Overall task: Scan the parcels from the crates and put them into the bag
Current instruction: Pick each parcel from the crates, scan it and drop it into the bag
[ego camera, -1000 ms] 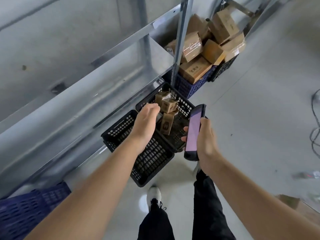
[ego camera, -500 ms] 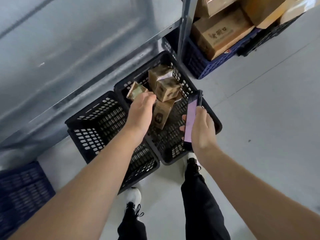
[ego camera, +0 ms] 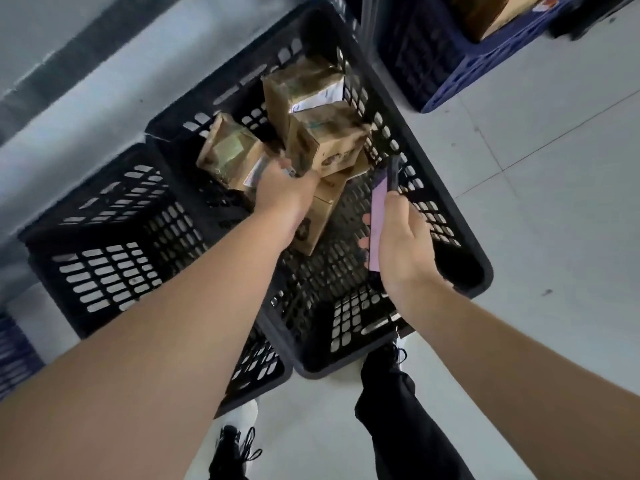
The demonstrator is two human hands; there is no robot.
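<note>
Hiding its own fingertips, left hand (ego camera: 282,194) grips a parcel (ego camera: 230,152); right hand (ego camera: 403,249) clasps phone (ego camera: 382,216).

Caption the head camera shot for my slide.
Left hand reaches among parcels in black crate; right hand holds phone.

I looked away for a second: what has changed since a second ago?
The left hand has reached down into the black plastic crate and now touches the small brown cardboard parcels; a grip cannot be told. The right hand still holds the dark phone with the pink screen beside them.
</note>
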